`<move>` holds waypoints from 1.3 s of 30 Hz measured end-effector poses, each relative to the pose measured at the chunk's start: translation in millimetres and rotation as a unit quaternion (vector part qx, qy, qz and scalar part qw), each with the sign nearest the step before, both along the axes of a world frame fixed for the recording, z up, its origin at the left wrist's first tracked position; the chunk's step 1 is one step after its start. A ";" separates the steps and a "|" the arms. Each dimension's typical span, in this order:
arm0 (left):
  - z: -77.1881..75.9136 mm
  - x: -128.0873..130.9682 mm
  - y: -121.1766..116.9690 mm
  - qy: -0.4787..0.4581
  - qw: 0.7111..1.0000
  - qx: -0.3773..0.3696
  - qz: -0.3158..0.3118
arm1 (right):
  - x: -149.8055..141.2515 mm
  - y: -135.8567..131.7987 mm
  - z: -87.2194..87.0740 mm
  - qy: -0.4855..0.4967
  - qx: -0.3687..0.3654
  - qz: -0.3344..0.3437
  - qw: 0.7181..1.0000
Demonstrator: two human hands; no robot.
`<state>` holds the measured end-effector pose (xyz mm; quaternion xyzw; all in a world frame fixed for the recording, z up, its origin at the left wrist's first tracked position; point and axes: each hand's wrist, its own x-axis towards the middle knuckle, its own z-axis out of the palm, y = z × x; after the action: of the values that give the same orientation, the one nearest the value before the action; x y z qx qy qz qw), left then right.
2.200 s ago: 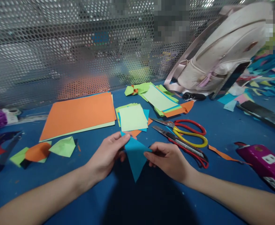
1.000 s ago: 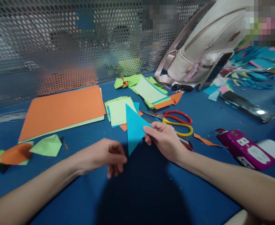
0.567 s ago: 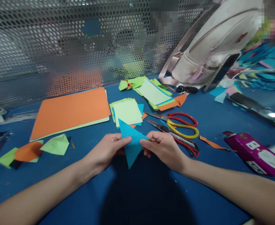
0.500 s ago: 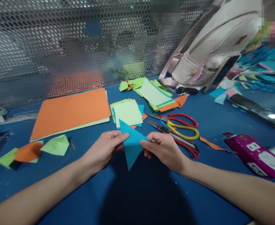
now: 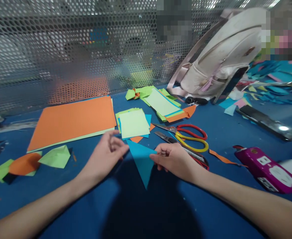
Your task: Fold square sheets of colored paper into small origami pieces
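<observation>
A blue sheet of paper folded into a triangle (image 5: 143,159) hangs over the blue table, one point towards me. My right hand (image 5: 172,159) pinches its right corner between thumb and fingers. Beside the left corner is my left hand (image 5: 111,147), its thumb and bent fingers apart, holding nothing; the thumb tip is close to the paper's edge, and whether it touches I cannot tell. Just beyond the triangle lies a stack of small square papers (image 5: 134,122), pale green on top. Scissors (image 5: 190,132) with red and yellow handles and a utility knife (image 5: 193,151) lie past my right hand.
Large orange sheets (image 5: 73,122) lie back left, with folded green and orange pieces (image 5: 25,164) nearer. A perforated metal panel (image 5: 73,56) bounds the back. Rightward are a pale backpack (image 5: 223,56), a black phone (image 5: 265,121), a purple case (image 5: 267,169) and cut blue paper (image 5: 272,93).
My left hand has let go of the blue triangle and moved slightly left. The right hand still holds it, and its lower point has swung rightward.
</observation>
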<state>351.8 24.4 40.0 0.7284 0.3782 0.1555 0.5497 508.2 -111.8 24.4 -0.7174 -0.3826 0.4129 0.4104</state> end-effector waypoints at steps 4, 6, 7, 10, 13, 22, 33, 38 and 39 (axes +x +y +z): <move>-14.3 1.4 -9.7 -0.035 0.912 0.373 -0.164 | -0.2 0.0 0.5 -0.107 0.031 0.040 0.993; -28.4 5.7 -23.7 -0.062 0.864 0.438 -0.241 | -0.4 1.0 -1.0 -0.137 0.052 0.051 0.988; -35.4 8.0 -30.8 -0.056 0.856 0.443 -0.258 | -0.2 1.5 -1.5 -0.150 0.058 0.055 0.985; -49.4 12.9 -45.1 -0.009 0.809 0.497 -0.313 | 1.6 3.2 -0.8 -0.169 0.053 0.064 0.982; -52.2 13.5 -46.0 0.028 0.802 0.508 -0.313 | 3.5 4.3 2.8 -0.161 0.027 0.057 0.985; -48.8 11.6 -36.6 0.130 0.776 0.533 -0.311 | 8.5 2.4 -2.2 -0.131 -0.007 0.056 0.990; -45.7 -2.5 -16.5 0.193 0.788 0.499 -0.304 | 7.4 3.4 5.8 -0.074 -0.048 0.030 0.996; -35.9 -14.0 -13.2 0.164 0.792 0.510 -0.292 | 10.3 2.6 4.5 -0.038 -0.035 0.030 0.998; -31.2 -15.9 -17.0 0.139 0.793 0.519 -0.289 | 10.9 2.5 4.9 -0.034 -0.031 0.036 0.998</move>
<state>335.9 7.5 8.8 0.9934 0.0847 0.0595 0.0505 519.1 -109.3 29.3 -0.7291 -0.4087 0.4148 0.3596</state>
